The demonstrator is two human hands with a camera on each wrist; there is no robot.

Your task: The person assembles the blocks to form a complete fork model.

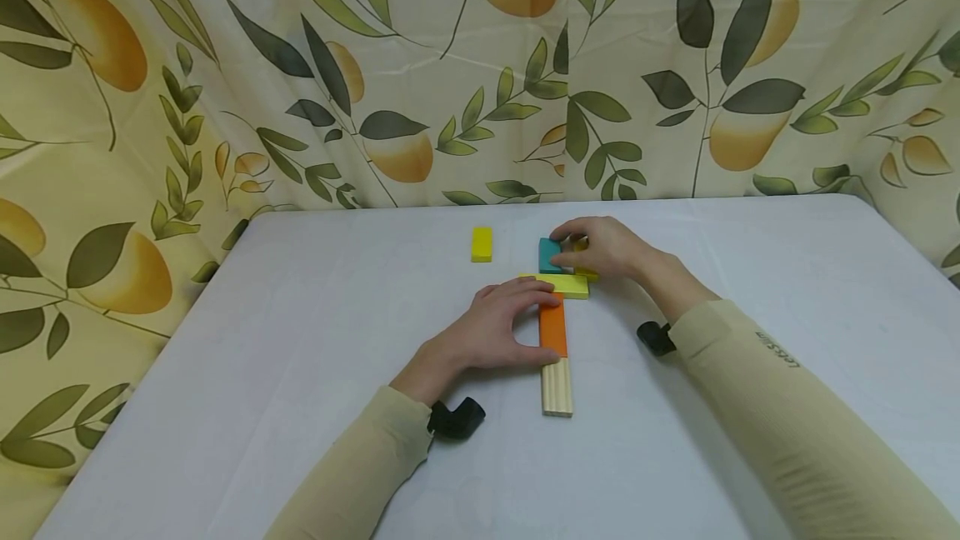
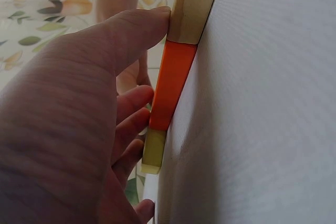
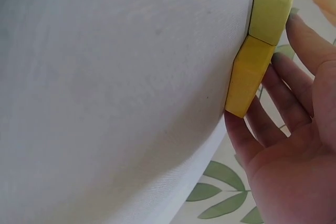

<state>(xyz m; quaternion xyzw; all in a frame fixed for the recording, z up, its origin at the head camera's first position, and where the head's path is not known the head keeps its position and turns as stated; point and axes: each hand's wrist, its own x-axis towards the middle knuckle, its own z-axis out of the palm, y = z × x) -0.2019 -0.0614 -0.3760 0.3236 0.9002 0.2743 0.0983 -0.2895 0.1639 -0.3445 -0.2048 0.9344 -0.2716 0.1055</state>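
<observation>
In the head view, blocks lie on the white table in a row: plain wooden (image 1: 557, 390), orange (image 1: 553, 327), a crosswise yellow-green block (image 1: 568, 286) and a teal block (image 1: 549, 255). My left hand (image 1: 487, 330) rests along this row, thumb by the joint of wooden and orange, fingertips at the orange block's far end and the yellow-green one. My right hand (image 1: 609, 248) pinches the teal block between thumb and index finger. Under that hand sits a golden-yellow block (image 3: 251, 74), end to edge with the yellow-green one; other right fingertips touch its far end.
A separate yellow block (image 1: 482, 245) lies to the left of the row, near the table's far edge. Behind the table (image 1: 262, 340) hangs a fruit-and-leaf patterned cloth (image 1: 480, 140). Black devices (image 1: 457, 419) are strapped at both wrists, over beige sleeves.
</observation>
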